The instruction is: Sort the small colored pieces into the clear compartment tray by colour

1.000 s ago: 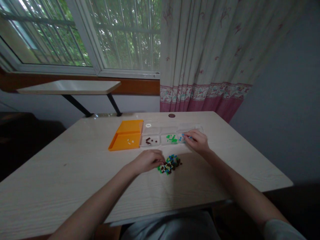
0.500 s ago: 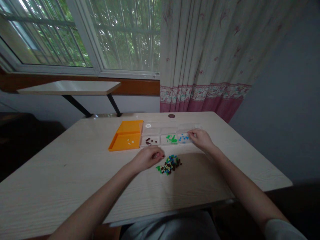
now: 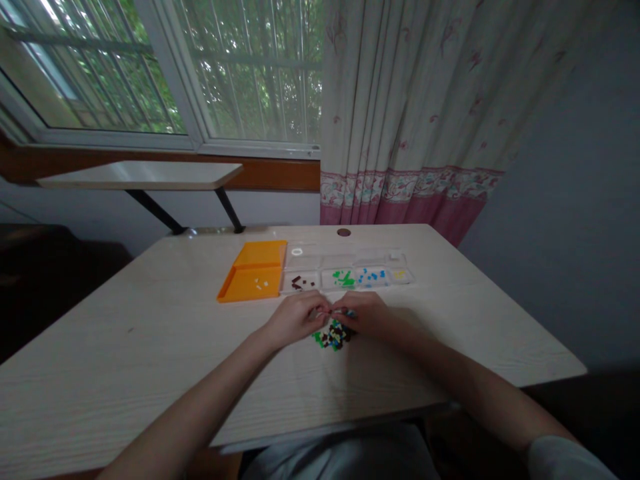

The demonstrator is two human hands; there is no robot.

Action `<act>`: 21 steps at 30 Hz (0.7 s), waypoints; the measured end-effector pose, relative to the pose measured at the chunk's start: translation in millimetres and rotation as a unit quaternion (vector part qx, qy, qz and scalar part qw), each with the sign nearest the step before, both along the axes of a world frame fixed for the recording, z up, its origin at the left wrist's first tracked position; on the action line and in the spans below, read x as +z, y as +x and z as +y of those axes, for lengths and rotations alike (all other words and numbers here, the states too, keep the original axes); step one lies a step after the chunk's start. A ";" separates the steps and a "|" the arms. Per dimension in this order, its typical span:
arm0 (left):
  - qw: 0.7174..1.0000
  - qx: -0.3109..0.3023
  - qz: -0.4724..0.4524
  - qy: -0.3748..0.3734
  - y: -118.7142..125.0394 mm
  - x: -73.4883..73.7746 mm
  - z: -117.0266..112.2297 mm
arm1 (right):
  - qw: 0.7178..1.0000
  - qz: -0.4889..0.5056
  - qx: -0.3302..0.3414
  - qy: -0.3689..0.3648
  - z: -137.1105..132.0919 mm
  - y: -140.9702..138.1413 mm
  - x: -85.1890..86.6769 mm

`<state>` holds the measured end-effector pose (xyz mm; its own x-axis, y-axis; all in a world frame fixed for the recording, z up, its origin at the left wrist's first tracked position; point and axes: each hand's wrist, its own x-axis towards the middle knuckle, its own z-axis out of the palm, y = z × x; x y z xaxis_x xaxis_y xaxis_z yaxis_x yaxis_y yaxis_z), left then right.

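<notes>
My left hand (image 3: 299, 317) is closed in a pinch just above a pile of tiny coloured bricks (image 3: 332, 337), in green, brown, blue and pale yellow. A small dark brick (image 3: 329, 311) shows at its fingertips. My right hand (image 3: 366, 313) meets it from the right, fingers pinched, covering part of the pile; what it grips is hidden. Behind the hands lies a clear divided box (image 3: 320, 288). Its front compartments hold brown bricks (image 3: 303, 283), green bricks (image 3: 344, 279), blue bricks (image 3: 371, 275) and yellow bricks (image 3: 400, 274).
Left of the clear box, an open orange box (image 3: 250, 270) contains a few white pieces (image 3: 261, 284). A raised shelf (image 3: 145, 175) on black supports stands at the table's back left. A round hole (image 3: 343, 233) is near the back edge of the table (image 3: 165, 347).
My right hand has moved from the blue compartment down and left to my left hand, over the pile. The yellow bricks have come into view. My left hand has barely moved.
</notes>
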<state>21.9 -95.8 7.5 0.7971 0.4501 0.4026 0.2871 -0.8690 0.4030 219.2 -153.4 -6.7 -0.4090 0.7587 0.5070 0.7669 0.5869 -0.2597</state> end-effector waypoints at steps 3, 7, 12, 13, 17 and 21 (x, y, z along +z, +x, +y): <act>1.000 -0.001 -0.005 0.004 1.3 -0.9 -1.1 | 1.000 -0.009 0.000 -0.009 0.4 1.6 0.8; 1.000 0.013 -0.025 -0.001 1.5 -0.4 -2.4 | 1.000 -0.001 -0.014 0.011 0.4 1.5 1.6; 0.998 0.026 -0.048 0.006 2.4 0.4 -3.1 | 0.999 0.024 -0.011 0.038 0.4 -1.5 2.9; 0.998 0.026 -0.053 0.006 2.5 0.6 -3.3 | 0.999 0.030 -0.006 0.037 1.1 -1.0 3.0; 0.996 0.028 -0.080 0.002 0.6 2.8 -3.3 | 0.999 0.042 0.024 0.013 5.2 9.9 4.3; 0.989 0.063 -0.129 0.019 -4.2 5.7 -1.0 | 0.995 0.028 0.084 -0.046 6.5 28.0 8.5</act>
<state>17.7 -96.7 13.2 0.6035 0.5209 0.6037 0.2864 -0.8482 0.4456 247.2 -146.9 1.8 -0.5066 0.7270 0.4635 0.6435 0.6766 -0.3579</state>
